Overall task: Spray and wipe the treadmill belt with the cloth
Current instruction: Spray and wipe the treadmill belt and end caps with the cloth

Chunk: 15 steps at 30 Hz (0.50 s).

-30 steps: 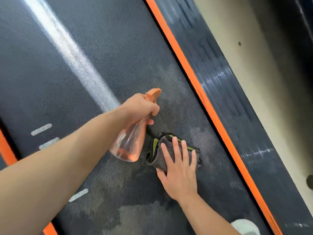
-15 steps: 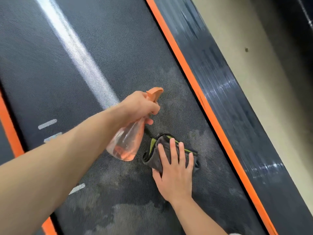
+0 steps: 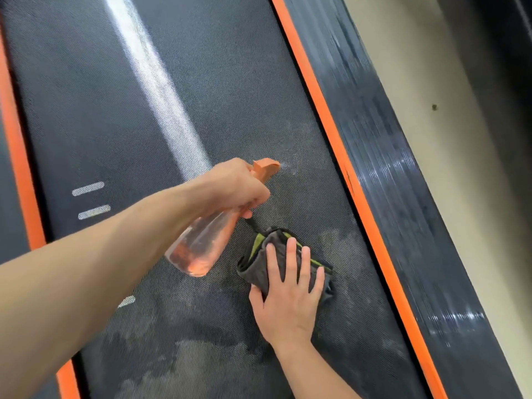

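Observation:
The dark textured treadmill belt [image 3: 121, 105] fills most of the view, with damp patches near me. My left hand [image 3: 233, 185] grips an orange-topped clear spray bottle [image 3: 201, 246] above the belt, nozzle pointing to the upper right, and a faint mist shows at its tip. My right hand [image 3: 290, 295] lies flat, fingers spread, pressing a folded dark grey cloth with a green edge [image 3: 259, 254] onto the belt just right of the bottle.
Orange strips [image 3: 345, 174] border the belt on both sides. A glossy black side rail [image 3: 403, 197] runs along the right, with beige floor [image 3: 431, 82] beyond it. White dashes [image 3: 87, 188] mark the belt at the left.
The bottle's nozzle now gives off a faint mist toward the upper right. Both hands hold nearly the same place; the view has shifted slightly.

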Available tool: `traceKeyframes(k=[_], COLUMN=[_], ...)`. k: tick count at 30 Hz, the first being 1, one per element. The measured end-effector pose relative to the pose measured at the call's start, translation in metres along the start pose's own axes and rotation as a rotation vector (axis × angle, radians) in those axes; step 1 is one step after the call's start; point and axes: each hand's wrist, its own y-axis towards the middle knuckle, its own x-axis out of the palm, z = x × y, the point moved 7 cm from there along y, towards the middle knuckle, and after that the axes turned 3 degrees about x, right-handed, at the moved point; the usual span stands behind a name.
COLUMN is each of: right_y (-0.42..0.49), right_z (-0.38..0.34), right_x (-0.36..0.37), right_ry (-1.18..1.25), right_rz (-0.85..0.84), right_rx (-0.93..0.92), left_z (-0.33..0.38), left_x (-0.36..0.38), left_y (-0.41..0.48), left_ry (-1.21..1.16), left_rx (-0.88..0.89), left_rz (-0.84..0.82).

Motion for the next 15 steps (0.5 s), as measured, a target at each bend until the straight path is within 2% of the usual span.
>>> traceKeyframes(k=[5, 15], right_y=[0.0, 0.03], right_z=[-0.001, 0.005], right_x=[0.002, -0.02], right_ry=[-0.002, -0.011], right_rz=[-0.016, 0.044], right_rx=[-0.001, -0.024], left_z=[0.014, 0.032], left_x=[-0.011, -0.017], left_y=[0.004, 0.006], left_ry=[-0.141, -0.122], left_rx=[0.064, 0.062], left_rz=[0.02, 0.102])
